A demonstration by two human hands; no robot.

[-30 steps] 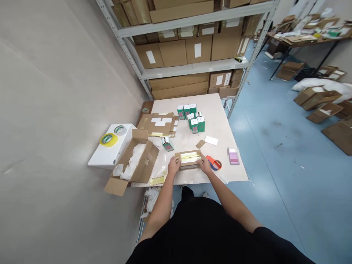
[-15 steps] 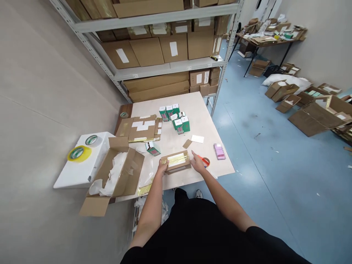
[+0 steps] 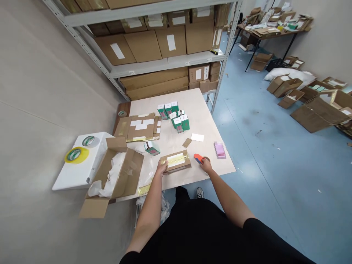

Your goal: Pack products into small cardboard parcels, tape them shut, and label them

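A small cardboard box [image 3: 176,161] sealed with yellowish tape lies near the front edge of the white table [image 3: 209,121]. My left hand [image 3: 161,168] grips the box's left end. My right hand [image 3: 206,165] rests on the orange tape dispenser [image 3: 198,158] just right of the box, fingers closed around it. A lone green product box [image 3: 151,147] lies on its side behind the taped box.
Several green boxes [image 3: 173,114] stand mid-table beside flattened cardboard [image 3: 139,127]. An open carton [image 3: 118,172] with white padding overhangs the left edge, by a white stand [image 3: 79,168] with tape rolls [image 3: 74,154]. Shelving [image 3: 154,66] with cartons stands behind; cartons litter the blue floor at right.
My right hand left the taped box, moved right and closed on the tape dispenser. My left hand stays at the box's left end. The camera view swung left.
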